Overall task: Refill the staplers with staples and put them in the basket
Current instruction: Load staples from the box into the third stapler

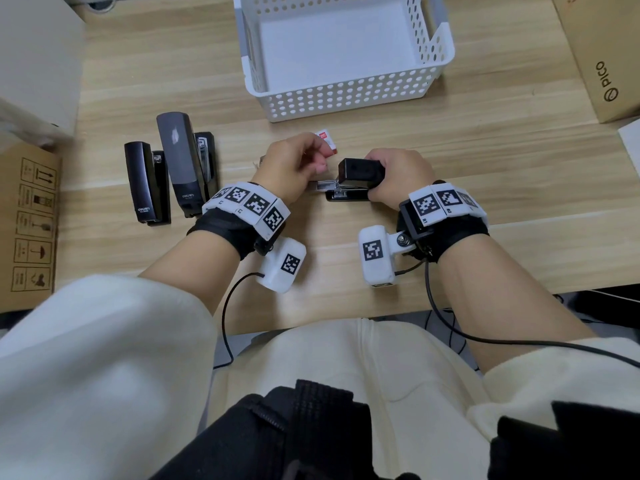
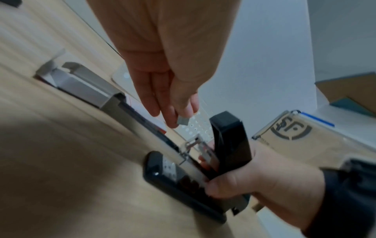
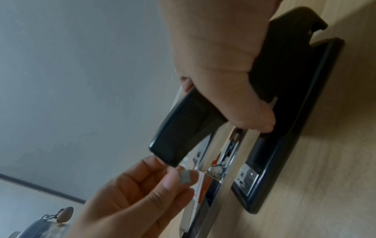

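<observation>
Head view. White basket (image 1: 346, 95) at far centre of the surface (image 1: 485, 161), nothing in it. Two black staplers (image 1: 171, 174) lie side by side at left, untouched by either hand. A third, open stapler (image 1: 353, 183) sits near centre: right hand (image 1: 398, 178) curled round its raised lid, metal magazine tray sticking out to the left. Left hand (image 1: 294, 168) just left of it, fingers bunched. Small red-and-white staple box (image 1: 327, 140) just beyond the hands.

Left wrist view. Left grip pressed together on a short grey strip of staples (image 2: 183, 121), held above the exposed tray, not yet touching it. Right thumb clamps the lid upright over the base.

Right wrist view. Same pinch seen from the other side: staples between left thumb and fingertips (image 3: 168, 180), beside the lid's tip. Tray channel below looks bare; blurred.

Judgement: early stage. First stapler open, loading in hand; lid to close, then two more staplers, then all three into the basket.
</observation>
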Action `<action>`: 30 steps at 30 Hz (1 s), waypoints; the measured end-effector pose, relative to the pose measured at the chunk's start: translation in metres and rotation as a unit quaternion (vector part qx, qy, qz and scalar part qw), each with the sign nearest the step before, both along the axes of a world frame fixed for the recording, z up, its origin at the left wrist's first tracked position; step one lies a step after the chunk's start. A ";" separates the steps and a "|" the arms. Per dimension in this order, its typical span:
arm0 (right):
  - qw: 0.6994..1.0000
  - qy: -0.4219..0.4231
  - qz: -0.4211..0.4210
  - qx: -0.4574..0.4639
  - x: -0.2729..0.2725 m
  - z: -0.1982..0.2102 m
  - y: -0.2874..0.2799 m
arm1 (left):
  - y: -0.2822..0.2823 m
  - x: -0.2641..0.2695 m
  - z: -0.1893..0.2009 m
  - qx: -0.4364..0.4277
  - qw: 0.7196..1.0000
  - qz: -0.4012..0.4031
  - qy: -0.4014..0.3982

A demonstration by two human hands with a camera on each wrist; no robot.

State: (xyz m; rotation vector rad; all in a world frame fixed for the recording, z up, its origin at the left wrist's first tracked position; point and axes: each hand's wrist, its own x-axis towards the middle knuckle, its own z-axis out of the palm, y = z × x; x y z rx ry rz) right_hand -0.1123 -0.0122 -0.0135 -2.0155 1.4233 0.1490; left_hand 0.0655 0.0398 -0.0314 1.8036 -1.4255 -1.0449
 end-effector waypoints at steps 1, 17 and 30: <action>1.000 0.000 0.001 0.000 0.000 0.000 0.000 | 0.000 -0.001 0.003 -0.002 1.000 0.013 0.026; 1.000 -0.004 0.000 -0.001 0.000 0.001 0.002 | -0.002 0.005 0.013 0.072 0.942 0.175 0.277; 1.000 -0.003 0.001 0.004 -0.001 0.003 0.001 | -0.002 0.001 0.015 0.065 0.948 0.177 0.258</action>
